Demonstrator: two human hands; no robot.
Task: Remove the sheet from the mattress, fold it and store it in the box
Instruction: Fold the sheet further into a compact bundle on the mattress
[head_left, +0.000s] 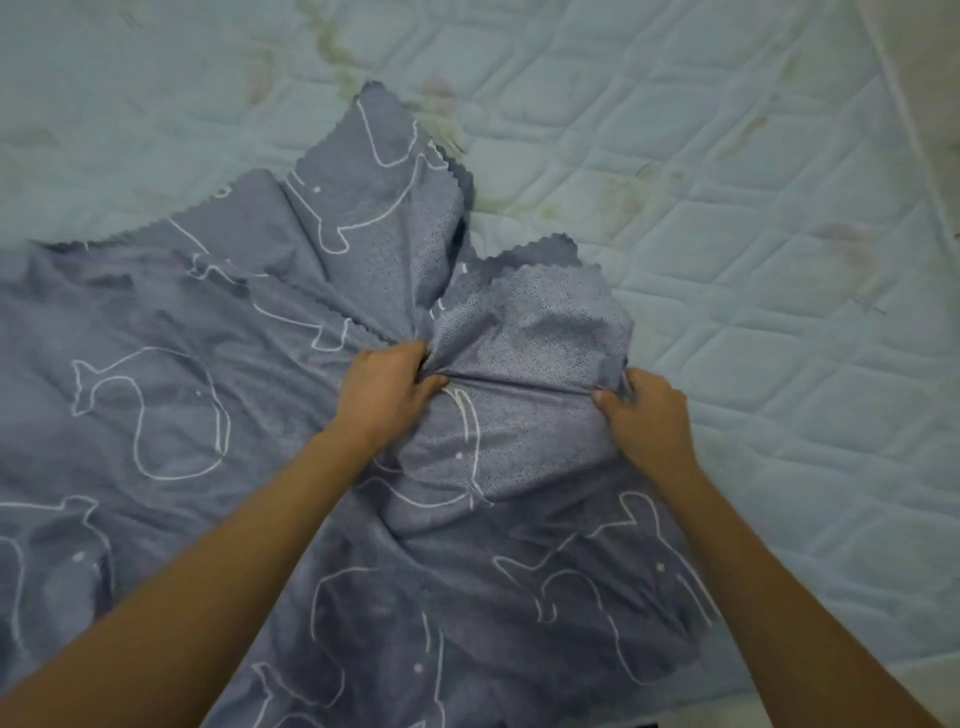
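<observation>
Already the sheet (218, 395) lies loose mid-frame on the bare mattress (727, 156), unfolded, my left hand (387, 397) and right hand (647, 421) pinching bunched cloth; no box shows.

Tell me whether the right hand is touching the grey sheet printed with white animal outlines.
Touching. The head view shows the right hand pinching a bunched fold of the grey animal-print sheet, thumb and fingers curled into it.
</observation>
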